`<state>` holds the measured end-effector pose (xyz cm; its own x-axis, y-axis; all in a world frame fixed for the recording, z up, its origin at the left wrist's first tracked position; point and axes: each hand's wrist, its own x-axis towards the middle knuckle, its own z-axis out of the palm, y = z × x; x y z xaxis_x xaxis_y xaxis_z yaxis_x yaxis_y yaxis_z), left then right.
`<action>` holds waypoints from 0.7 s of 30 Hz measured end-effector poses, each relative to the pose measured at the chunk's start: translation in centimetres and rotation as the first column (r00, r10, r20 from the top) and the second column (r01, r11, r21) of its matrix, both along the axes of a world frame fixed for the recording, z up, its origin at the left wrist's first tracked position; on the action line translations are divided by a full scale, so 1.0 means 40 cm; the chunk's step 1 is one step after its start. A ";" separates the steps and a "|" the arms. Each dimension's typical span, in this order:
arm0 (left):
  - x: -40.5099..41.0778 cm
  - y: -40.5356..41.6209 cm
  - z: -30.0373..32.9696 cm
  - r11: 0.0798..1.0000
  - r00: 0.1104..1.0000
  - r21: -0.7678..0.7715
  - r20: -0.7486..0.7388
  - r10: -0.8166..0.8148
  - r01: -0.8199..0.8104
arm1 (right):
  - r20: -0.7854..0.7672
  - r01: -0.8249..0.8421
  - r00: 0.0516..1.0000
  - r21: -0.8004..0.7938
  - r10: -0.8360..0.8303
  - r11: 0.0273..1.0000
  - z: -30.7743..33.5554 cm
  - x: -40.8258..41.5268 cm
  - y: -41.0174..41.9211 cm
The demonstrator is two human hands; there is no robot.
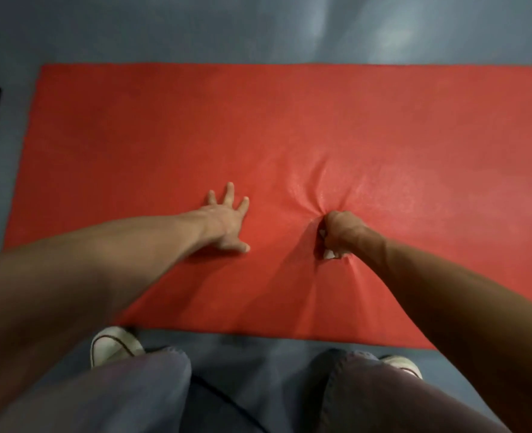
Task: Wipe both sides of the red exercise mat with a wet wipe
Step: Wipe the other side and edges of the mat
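dim, soft blur throughout; pale glare on floor (pixel 392 35); wide-angle edge bending.

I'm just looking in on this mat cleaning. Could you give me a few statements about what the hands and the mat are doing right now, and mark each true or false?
1. The left hand lies flat with spread fingers on the red mat. True.
2. The right hand is open and lifted off the mat. False: it is fisted round a white wet wipe, pressing into the mat.
3. The mat puckers into creases around the right hand. True.
4. The mat is rolled up. False: it lies spread out on the grey floor.
5. Both white shoes stand on the mat. False: they are on the floor beside its near edge.
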<state>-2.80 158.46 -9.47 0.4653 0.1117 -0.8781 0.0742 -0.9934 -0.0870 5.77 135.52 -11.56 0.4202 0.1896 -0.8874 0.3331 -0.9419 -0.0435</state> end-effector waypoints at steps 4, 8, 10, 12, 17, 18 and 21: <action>0.003 -0.044 -0.006 0.998 1.000 0.066 -0.009 0.023 -0.023 | -0.103 -0.028 0.994 0.011 0.029 1.000 -0.010 0.031 -0.004; 0.014 -0.046 -0.019 0.995 0.998 0.100 -0.047 0.033 -0.028 | -0.225 -0.160 0.958 0.083 0.175 0.984 0.002 0.037 -0.022; 0.030 -0.050 -0.022 0.993 0.998 0.110 -0.053 0.044 -0.038 | -0.155 -0.213 0.957 0.195 0.245 0.957 0.002 0.043 -0.033; 0.033 -0.044 -0.025 0.992 0.996 0.119 -0.065 0.055 -0.047 | -0.213 -0.259 0.930 0.200 0.300 0.945 0.001 0.041 -0.029; 0.043 -0.033 -0.036 0.991 0.996 0.127 -0.066 0.062 -0.053 | -0.274 -0.109 0.954 0.059 0.121 0.992 0.005 0.042 -0.024; 0.048 -0.034 -0.034 0.989 0.996 0.130 -0.057 0.072 -0.064 | -0.278 -0.089 0.955 0.057 0.102 0.994 0.015 0.039 -0.027; 0.059 -0.040 -0.039 0.987 0.998 0.153 -0.035 0.056 -0.050 | -0.226 -0.081 0.969 0.097 0.101 0.992 0.031 0.026 -0.036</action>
